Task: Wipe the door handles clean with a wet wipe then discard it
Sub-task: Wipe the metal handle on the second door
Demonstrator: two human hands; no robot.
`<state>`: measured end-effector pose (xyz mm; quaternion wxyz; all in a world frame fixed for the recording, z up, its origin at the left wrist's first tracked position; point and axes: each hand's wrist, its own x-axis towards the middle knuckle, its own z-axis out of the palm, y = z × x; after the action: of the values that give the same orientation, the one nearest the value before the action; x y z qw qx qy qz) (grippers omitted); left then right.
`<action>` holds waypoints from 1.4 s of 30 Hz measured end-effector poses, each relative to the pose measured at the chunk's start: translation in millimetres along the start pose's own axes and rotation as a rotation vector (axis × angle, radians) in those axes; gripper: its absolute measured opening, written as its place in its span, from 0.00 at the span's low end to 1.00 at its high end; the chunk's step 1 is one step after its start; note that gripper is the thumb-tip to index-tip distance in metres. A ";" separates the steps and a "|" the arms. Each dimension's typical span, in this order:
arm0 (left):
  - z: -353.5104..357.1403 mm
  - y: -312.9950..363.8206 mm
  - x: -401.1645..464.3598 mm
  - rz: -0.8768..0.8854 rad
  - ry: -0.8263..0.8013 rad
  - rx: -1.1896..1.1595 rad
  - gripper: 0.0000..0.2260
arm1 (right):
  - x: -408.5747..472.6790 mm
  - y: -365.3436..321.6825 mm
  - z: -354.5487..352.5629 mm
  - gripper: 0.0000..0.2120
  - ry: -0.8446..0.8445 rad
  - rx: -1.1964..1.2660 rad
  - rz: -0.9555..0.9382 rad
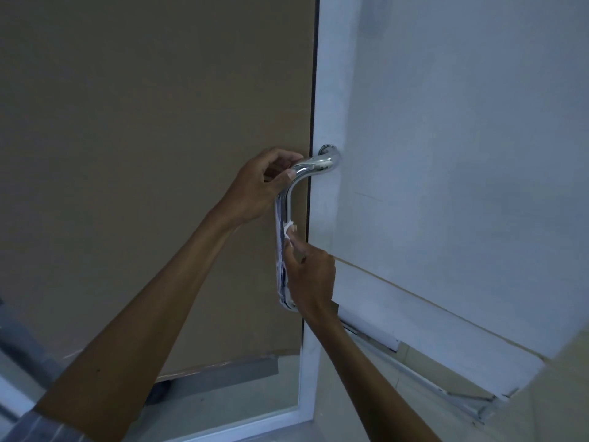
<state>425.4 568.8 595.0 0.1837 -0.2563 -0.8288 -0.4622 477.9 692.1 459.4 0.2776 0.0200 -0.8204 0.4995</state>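
A shiny chrome pull handle (314, 163) juts from the white door edge (325, 90) and bends down into a long vertical bar (282, 250). My left hand (258, 183) grips the upper bend of the handle, thumb on top. My right hand (310, 275) sits lower on the bar, fingers pinched on a small white wet wipe (287, 227) that is pressed against the bar's right side. The lower end of the bar is partly hidden behind my right hand.
A tan wall or panel (143, 154) fills the left. The pale door face (462, 138) fills the right, with a loose white strip and metal rail (414, 371) slanting along its lower part. The floor (223, 406) shows below, past a grey baseboard (223, 374).
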 end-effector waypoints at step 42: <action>7.0 -10.9 -0.5 0.037 0.055 -0.026 0.11 | 36.1 -65.8 -20.1 0.18 0.047 0.495 0.293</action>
<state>418.9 569.9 584.0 0.2115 -0.2609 -0.8125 -0.4764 476.5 684.8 536.7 0.2080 -0.0434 -0.6610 0.7197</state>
